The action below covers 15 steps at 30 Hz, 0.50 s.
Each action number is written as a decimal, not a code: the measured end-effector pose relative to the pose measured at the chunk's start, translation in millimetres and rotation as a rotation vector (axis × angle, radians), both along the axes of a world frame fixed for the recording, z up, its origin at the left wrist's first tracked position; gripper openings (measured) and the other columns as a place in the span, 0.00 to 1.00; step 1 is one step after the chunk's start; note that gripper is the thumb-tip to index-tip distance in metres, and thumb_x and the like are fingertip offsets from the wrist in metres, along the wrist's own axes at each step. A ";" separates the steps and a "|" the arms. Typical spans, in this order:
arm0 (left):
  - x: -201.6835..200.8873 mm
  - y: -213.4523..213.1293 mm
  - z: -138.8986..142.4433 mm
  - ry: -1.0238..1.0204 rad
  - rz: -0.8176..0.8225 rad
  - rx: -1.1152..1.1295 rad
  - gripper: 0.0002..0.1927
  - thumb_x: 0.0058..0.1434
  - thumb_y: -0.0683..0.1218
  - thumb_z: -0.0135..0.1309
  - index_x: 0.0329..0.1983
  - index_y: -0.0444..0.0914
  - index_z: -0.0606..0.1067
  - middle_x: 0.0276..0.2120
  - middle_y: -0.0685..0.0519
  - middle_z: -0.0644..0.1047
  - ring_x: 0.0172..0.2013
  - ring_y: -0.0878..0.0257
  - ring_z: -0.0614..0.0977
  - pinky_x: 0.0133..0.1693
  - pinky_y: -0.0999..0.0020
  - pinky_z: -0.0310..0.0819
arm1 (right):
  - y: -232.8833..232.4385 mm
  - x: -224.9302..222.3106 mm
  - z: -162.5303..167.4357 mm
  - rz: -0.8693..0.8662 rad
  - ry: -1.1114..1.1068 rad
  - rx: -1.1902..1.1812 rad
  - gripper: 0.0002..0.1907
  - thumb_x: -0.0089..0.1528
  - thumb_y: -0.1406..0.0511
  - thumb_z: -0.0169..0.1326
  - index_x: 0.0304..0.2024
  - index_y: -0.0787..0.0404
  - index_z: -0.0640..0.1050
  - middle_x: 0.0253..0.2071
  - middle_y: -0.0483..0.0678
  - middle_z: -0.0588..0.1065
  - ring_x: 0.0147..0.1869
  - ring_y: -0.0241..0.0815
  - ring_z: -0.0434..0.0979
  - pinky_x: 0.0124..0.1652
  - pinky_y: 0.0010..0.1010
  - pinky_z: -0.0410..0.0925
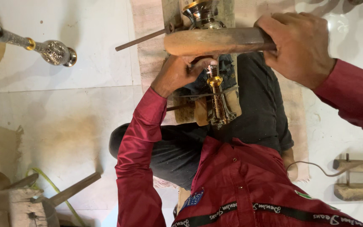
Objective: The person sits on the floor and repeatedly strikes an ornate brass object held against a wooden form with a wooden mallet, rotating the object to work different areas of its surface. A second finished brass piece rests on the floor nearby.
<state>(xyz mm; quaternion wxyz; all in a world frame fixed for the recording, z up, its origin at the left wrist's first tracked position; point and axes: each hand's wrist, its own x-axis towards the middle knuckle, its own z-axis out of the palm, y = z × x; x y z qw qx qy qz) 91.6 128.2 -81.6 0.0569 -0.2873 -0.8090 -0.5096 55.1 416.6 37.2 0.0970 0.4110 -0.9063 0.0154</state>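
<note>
**Turned metal stem on a lap-held wooden mount, work in hand**

Landmark: slim turned stem of yellow brass and silvery metal (217, 97), with ringed collars and a flared foot. It lies in a small pale wooden cradle (201, 111) over the seated person's dark-trousered lap (257, 105), just beyond the red shirt front.

State of work, as judged: the stem's profile is cut and its brass collar already shines, so shaping looks largely done. It remains mounted with both hands engaged, so finishing appears unfinished.

- Left hand (176, 74): at the stem's far end, left of it, fingers curled in. Whether they clasp the stem or only steady it is hidden.
- Long wooden bar, round-nosed, worn smooth and tan (215, 41): crosswise just beyond the stem.
- Right hand (300, 45): right of and beyond the stem, clenched over the bar's dark end.
- Thin rusty iron rod (141, 39): slanting, left of the bar.
- Polished silvery bell-shaped fitting with a gilt rim (200, 14): directly beyond the stem.
- Coarse beige woven mat (148, 54): under the whole station.
- Ornate silvery shaft with a gilt ring and knob (43, 47): far left of the stem, on white glossy floor tiles (76, 109).
</note>
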 end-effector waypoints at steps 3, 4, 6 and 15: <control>0.1 -2.1 2.3 0.031 -0.059 0.175 0.19 0.67 0.41 0.63 0.61 0.42 0.76 0.51 0.51 0.83 0.47 0.59 0.87 0.47 0.64 0.85 | -5.5 5.1 1.9 -0.053 -0.370 -0.475 0.12 0.65 0.68 0.61 0.49 0.63 0.75 0.33 0.47 0.75 0.29 0.39 0.75 0.30 0.33 0.69; 2.1 -3.2 2.2 0.039 -0.039 0.138 0.18 0.66 0.40 0.63 0.59 0.42 0.77 0.50 0.50 0.83 0.46 0.58 0.87 0.46 0.63 0.85 | -5.8 7.3 3.6 -0.051 -0.263 -0.331 0.11 0.65 0.67 0.63 0.48 0.61 0.76 0.32 0.46 0.75 0.30 0.39 0.75 0.31 0.34 0.69; 4.0 -4.8 0.5 0.055 -0.008 0.053 0.16 0.65 0.36 0.63 0.55 0.42 0.80 0.48 0.49 0.84 0.45 0.57 0.86 0.45 0.61 0.83 | -3.4 12.8 7.3 -0.050 -0.052 -0.056 0.11 0.66 0.66 0.67 0.45 0.58 0.76 0.30 0.46 0.75 0.30 0.40 0.76 0.33 0.35 0.69; 4.4 2.7 3.1 -0.193 0.186 0.542 0.18 0.71 0.41 0.59 0.63 0.42 0.72 0.40 0.52 0.84 0.42 0.67 0.86 0.46 0.69 0.86 | 9.3 2.6 -14.8 -0.224 -0.323 0.006 0.18 0.65 0.60 0.65 0.47 0.64 0.73 0.33 0.54 0.76 0.28 0.47 0.76 0.29 0.37 0.69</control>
